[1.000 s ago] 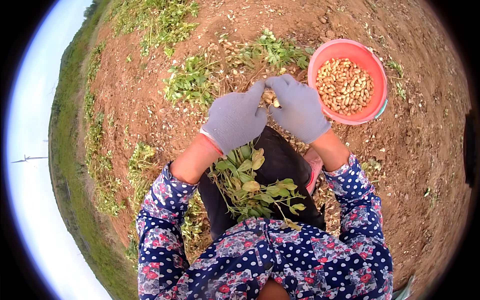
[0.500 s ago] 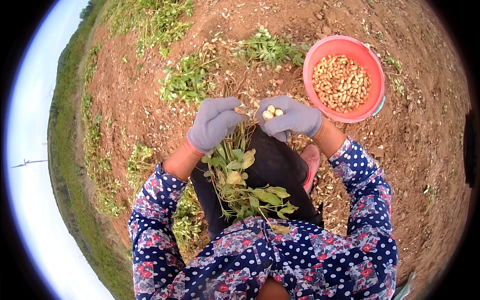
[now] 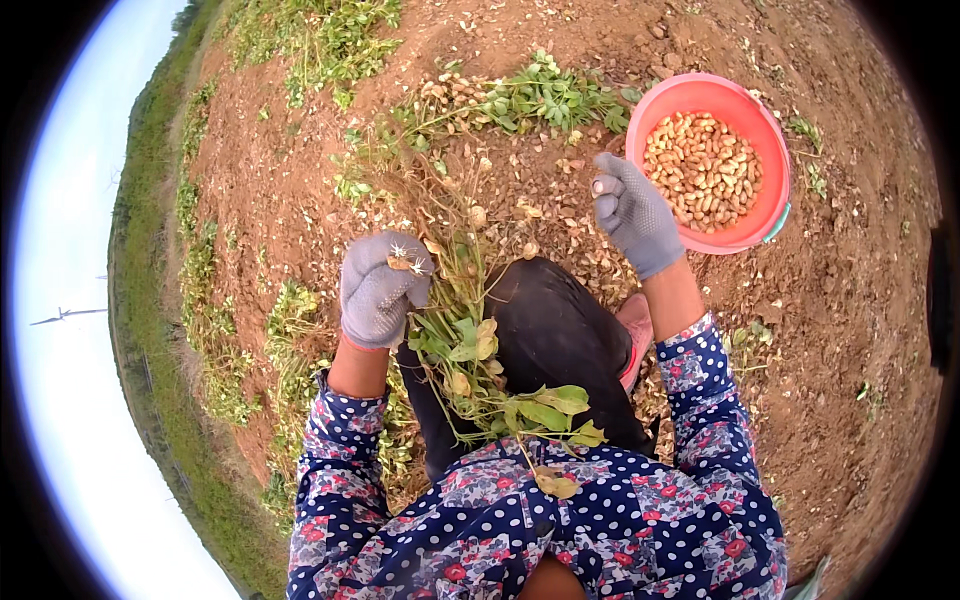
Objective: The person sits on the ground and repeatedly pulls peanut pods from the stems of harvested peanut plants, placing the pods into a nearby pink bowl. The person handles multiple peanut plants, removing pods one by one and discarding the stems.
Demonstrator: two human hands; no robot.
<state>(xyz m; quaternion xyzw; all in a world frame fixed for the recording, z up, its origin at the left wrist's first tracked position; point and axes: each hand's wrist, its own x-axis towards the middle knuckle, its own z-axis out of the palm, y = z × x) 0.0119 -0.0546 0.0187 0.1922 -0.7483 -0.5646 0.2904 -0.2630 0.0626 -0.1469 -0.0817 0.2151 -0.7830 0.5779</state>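
Observation:
My left hand (image 3: 382,288), in a grey glove, is closed beside a pulled peanut plant (image 3: 462,340) and seems to grip its stems. A small pale, spiky root piece (image 3: 404,260) shows at its fingers. The plant's leaves lie over my dark trousers, and its tangled brown roots spread upward with a few pods among them. My right hand (image 3: 640,218), gloved too, is at the left rim of a pink bucket (image 3: 778,172), fingers curled. A small pale bit, apparently a peanut, shows at its fingertips; the inside of the hand is hidden. Peanuts (image 3: 702,172) lie in the bucket.
More peanut plants (image 3: 545,98) lie on the brown soil ahead, one with pods at its roots (image 3: 452,92). Wilted greenery (image 3: 290,330) lines the left side. My pink shoe (image 3: 634,335) stands below the bucket. A green bank and a wind turbine (image 3: 65,315) are far left.
My hands have moved apart: the right went rightward and up to the bucket, the left moved left and slightly down. The plant's roots have come into fuller view between them.

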